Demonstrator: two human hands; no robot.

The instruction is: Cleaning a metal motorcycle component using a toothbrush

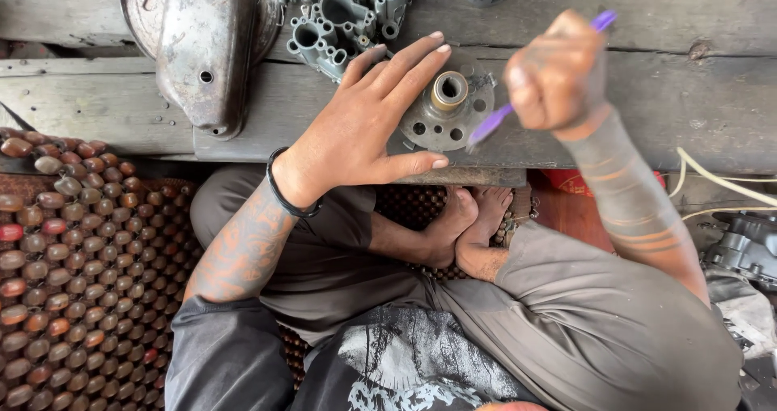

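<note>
One head-worn camera looks almost straight down from close above, over the person's crossed legs (453,298) to the plank bench (696,95) at the top of the view. Both hands work within arm's reach, mid-frame.

L hand (364,127) flat, fingers spread, R hand (554,75) fisted (blurred), raised

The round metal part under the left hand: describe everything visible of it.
The round metal part is a grey, dull, disc-like flange with several holes around its face and a brass-coloured hollow bush standing upright at its centre. It looks like grimy cast metal. It lies flat on the worn wooden bench, near the front edge. The left hand presses on its left side, fingers spread. The purple brush, held in the blurred right hand, touches its right edge.
</note>
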